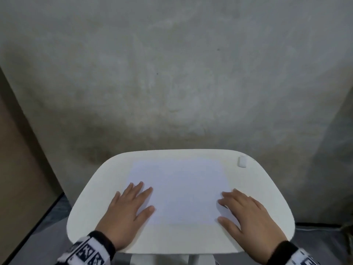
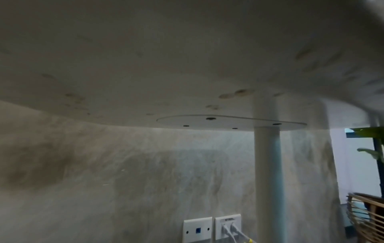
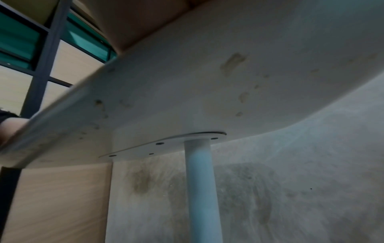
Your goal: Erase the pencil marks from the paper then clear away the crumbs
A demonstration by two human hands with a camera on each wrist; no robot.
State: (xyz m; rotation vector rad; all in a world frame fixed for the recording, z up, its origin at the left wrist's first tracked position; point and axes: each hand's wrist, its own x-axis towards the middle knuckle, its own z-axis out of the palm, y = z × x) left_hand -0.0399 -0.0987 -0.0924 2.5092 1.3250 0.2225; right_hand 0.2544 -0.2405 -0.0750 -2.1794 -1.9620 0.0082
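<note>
Left hand (image 1: 126,213), right hand (image 1: 250,217) flat on paper (image 1: 183,188) edges | eraser (image 1: 242,161) far corner

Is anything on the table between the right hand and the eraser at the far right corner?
Nothing visible. The right hand lies on the paper near its right edge; between it and the eraser is only bare table.

White table (image 1: 87,211) on round post (image 2: 268,180) — grey wall (image 1: 172,73), sockets (image 2: 197,229).

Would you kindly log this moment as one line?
left hand: flat on white paper sheet | right hand: flat on sheet | small white eraser: untouched
</note>
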